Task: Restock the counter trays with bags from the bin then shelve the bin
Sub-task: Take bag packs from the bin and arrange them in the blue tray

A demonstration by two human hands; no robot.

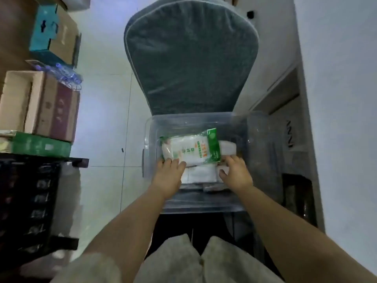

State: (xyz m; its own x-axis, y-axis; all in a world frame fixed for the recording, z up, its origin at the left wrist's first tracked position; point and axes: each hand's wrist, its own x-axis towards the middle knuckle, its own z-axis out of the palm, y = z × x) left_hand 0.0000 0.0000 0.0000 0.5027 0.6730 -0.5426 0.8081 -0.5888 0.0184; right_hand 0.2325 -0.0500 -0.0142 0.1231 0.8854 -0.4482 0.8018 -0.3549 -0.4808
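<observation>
head view.

light trousers [179, 262]: one pair, nearest the lens, with two bare forearms above.

left hand [170, 170]: one. grip spread, fingers lying fairly straight on the near-left corner of the bag, thumb apart.

right hand [236, 170]: one. thumb spread onto the packets below. fingertips are lost behind the bag's green end, so i cannot tell whether this grip pinches.

green-and-white bag [189, 148]: one, lying flat on top inside the bin.

white packets [200, 174]: at least two under and beside the bag. count unsure through blur.

clear plastic bin [261, 152]: one, lidless, at the foot of the chair cushion [189, 64], on a dark support i cannot make out.

surface trays: none in view.

cardboard boxes [51, 111]: two, left. green box [40, 146]: one. black crate [26, 190]: one.

risks, as judged: the slick bag may slide out if lifted by one end only. packets under it may drag along and spill. a hard pull may shift the light bin off its support. dim light makes miscounting likely.
</observation>
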